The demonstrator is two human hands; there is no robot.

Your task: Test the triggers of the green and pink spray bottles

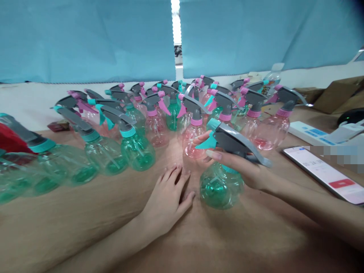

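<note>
A clear green spray bottle (222, 187) with a teal collar and a grey-and-teal trigger head stands on the wooden table, tilted slightly in this view. My right hand (241, 167) is closed around its neck just below the trigger head, with the fingers reaching past the far side. To the left of it, my left hand (167, 201) lies flat on the tabletop, fingers spread and holding nothing. Just beyond the right fingertips stands a pink spray bottle (193, 142). Another green spray bottle (138, 151) is ahead and left of my left hand.
Several more pink and green spray bottles crowd the back and left of the table (119, 227). At right lie a phone (327, 174) with a lit screen and a white device (309, 132). A cardboard box (338, 94) sits behind them, before a blue curtain (85, 38).
</note>
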